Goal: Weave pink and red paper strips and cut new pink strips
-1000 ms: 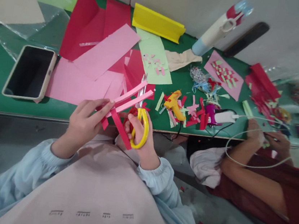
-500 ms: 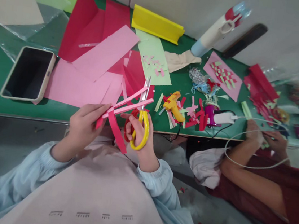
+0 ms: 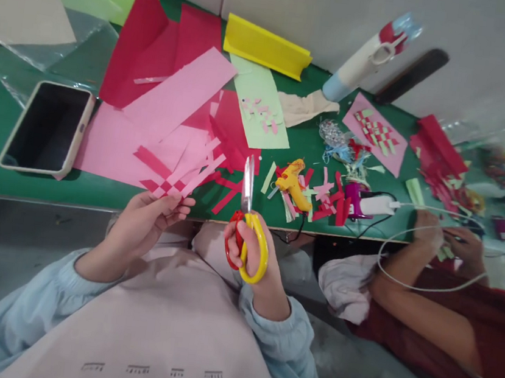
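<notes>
Woven pink and red paper strips (image 3: 172, 184) are pinched in my left hand (image 3: 141, 227), their loose ends fanning over the table's front edge. My right hand (image 3: 254, 253) grips scissors (image 3: 248, 185) by their red and yellow handles, blades pointing away from me and closed or nearly so. Red strips (image 3: 228, 193) lie on the green table between the woven piece and the blades. Beyond my left hand are pink sheets (image 3: 115, 144) and folded red paper (image 3: 135, 52).
A phone (image 3: 47, 127) lies at the left. Right of the scissors are a yellow glue gun (image 3: 296, 185), paper scraps (image 3: 326, 192) and a white cable (image 3: 424, 288). A co-worker's hands (image 3: 464, 242) work at the far right. Yellow paper (image 3: 265, 46) lies at the back.
My left hand has turned, showing the woven strips flat and fanned out. The scissors have moved away from the strips, toward me and slightly right, and their blades have come together.
</notes>
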The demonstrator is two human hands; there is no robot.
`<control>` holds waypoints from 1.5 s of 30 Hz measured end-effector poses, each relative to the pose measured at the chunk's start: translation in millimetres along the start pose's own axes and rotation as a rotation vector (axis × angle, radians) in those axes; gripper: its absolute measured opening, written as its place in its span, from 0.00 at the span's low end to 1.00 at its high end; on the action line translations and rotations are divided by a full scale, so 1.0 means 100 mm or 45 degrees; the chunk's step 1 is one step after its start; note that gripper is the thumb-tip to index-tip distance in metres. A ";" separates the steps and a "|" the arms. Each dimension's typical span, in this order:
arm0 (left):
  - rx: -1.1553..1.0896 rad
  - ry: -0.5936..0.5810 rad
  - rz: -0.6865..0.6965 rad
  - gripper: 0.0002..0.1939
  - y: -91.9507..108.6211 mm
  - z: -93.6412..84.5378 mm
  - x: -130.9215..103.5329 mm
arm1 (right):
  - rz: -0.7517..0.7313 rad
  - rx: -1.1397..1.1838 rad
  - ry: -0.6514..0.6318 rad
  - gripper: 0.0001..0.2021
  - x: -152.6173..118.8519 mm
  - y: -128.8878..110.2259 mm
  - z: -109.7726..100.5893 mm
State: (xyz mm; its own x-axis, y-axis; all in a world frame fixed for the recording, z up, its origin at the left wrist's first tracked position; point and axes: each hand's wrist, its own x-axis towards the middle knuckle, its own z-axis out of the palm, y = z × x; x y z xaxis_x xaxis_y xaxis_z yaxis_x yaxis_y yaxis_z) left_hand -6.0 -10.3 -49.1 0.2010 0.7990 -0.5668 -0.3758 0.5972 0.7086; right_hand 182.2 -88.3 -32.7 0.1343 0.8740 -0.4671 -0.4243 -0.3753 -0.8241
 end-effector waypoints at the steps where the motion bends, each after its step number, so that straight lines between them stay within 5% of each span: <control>1: -0.017 -0.003 -0.028 0.14 0.00 0.00 -0.01 | 0.058 -0.027 -0.048 0.23 -0.05 0.02 -0.03; 10: 0.031 -0.009 -0.224 0.11 -0.10 -0.02 -0.22 | 0.409 -0.291 -0.421 0.27 -0.34 0.38 -0.50; 16: 0.130 0.047 -0.337 0.13 -0.25 -0.20 -0.30 | 0.410 -0.551 -0.726 0.24 -0.40 0.48 -0.75; 28: 0.212 0.121 -0.361 0.13 -0.33 -0.28 -0.26 | 0.399 -0.722 -0.825 0.21 -0.17 0.48 -0.74; 34: 0.186 0.110 -0.329 0.17 -0.39 -0.34 -0.21 | 0.578 -0.635 -0.847 0.19 -0.05 0.51 -0.75; 45: 0.270 0.060 -0.292 0.20 -0.42 -0.46 -0.19 | 0.695 -0.664 -0.788 0.19 0.01 0.25 -0.63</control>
State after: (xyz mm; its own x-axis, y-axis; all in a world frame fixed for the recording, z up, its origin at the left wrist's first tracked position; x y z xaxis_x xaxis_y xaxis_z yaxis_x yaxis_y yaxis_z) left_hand -35.2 -53.9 -87.1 0.2145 0.6403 -0.7376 -0.1271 0.7670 0.6289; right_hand 228.3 -116.9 -74.3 -0.5205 0.4913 -0.6984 0.1809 -0.7359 -0.6525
